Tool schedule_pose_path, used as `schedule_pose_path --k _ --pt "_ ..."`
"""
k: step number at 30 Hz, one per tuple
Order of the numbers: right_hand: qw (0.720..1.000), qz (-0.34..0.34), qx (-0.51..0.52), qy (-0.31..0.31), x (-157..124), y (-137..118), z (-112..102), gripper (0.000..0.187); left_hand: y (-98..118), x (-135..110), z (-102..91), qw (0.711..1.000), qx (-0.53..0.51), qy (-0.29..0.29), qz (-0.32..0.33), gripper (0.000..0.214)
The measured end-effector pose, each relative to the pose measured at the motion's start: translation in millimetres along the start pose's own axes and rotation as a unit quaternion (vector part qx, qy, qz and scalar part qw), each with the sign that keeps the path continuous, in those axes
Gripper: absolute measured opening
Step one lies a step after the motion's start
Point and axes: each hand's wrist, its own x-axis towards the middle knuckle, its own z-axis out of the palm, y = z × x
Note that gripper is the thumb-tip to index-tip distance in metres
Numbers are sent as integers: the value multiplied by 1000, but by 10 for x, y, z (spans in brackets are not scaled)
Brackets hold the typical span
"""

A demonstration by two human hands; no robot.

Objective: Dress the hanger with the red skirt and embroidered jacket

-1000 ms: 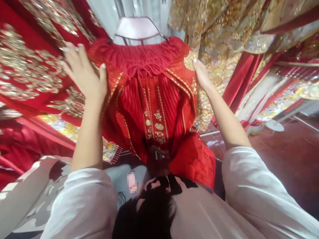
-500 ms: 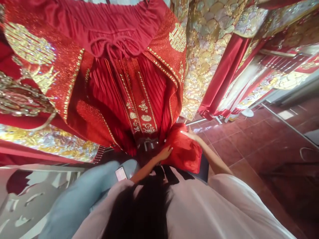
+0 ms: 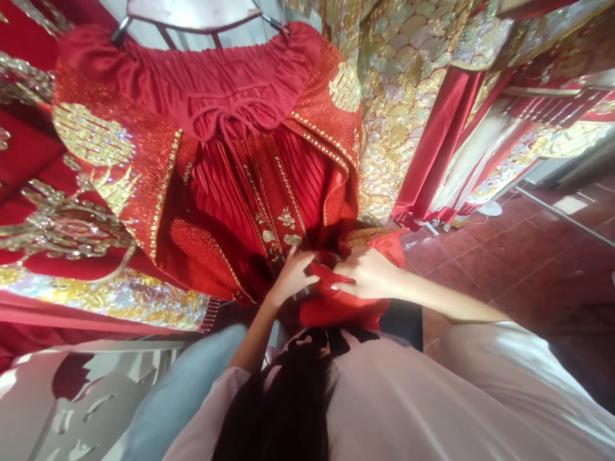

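Red cloth (image 3: 343, 312) is pinched in the right hand (image 3: 368, 272), the left hand (image 3: 292, 276) (grip parted) just beside it.

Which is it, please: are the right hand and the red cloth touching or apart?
Touching: the head view shows the right hand with its fingers curled onto the red cloth.

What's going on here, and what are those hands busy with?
The right hand grips a bunched piece of red cloth. The left hand is at the cloth's near edge, thumb and fingers apart; whether it holds any is unclear. In front hangs a red garment with gold trim and a drawstring bow, with gold sequined fabric beside it.
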Motion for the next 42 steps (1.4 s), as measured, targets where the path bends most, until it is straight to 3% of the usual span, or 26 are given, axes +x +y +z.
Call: schedule_pose_path --k 2,4,7,10,12,13,15,18,20,23,25,26,28,30,31,34,36,38,39,42 --pt "1000 19 21 1 60 84 -185 30 79 -223 -247 993 61 98 -16 12" --pt "997 9 61 -46 178 230 -294 31 227 -449 -515 974 104 199 -12 11" --pt "978 -92 129 -136 488 386 -264 33 516 -742 -905 934 162 319 -11 11" --pt "960 -175 166 -145 870 294 -80 19 684 -1013 -1239 901 213 379 2 16" --pt "960 -175 171 -133 1091 131 10 9 670 -1226 -1424 877 261 402 23 30" --pt "964 -162 172 -120 1182 47 14 12 636 -1341 -1503 861 289 418 10 34" --pt "976 -119 177 -52 1320 -89 -89 19 548 -1557 -1617 826 334 447 -79 37" --pt "972 -67 200 108 1421 -223 -480 20 432 -1728 -1621 781 352 460 -234 41" --pt "958 -57 208 189 1440 -312 -752 21 365 -1720 -1497 797 309 424 -299 47" --pt "959 -47 206 187 1500 -461 -907 22 235 -1719 -1250 874 103 285 -380 43" --pt "970 -21 203 131 1618 -554 -806 21 157 -1832 -1175 876 -56 264 -399 43" --pt "975 -8 200 100 1701 -604 -715 20 139 -1914 -1185 858 -126 296 -400 45" --pt "978 4 199 54 1893 -736 -511 21 177 -2054 -1277 792 -265 391 -387 54" --pt "976 -14 216 25 2075 -947 -348 21 320 -2066 -1393 724 -368 454 -366 62" --pt "973 -36 226 16 2146 -1083 -300 21 420 -2009 -1431 711 -388 467 -354 65" --pt "959 -167 228 36 2217 -1532 -297 21 701 -1683 -1406 746 -266 514 -328 74" --pt "941 -268 190 75 2148 -1778 -355 19 771 -1491 -1316 723 -120 583 -350 79" --pt "927 -335 142 90 2038 -1942 -398 16 720 -1418 -1237 675 -24 626 -391 78" --pt "921 -362 119 83 1989 -2000 -407 16 664 -1428 -1214 664 -5 625 -411 70" --pt "914 -402 57 26 1971 -2110 -436 17 483 -1565 -1219 667 -15 606 -434 29"
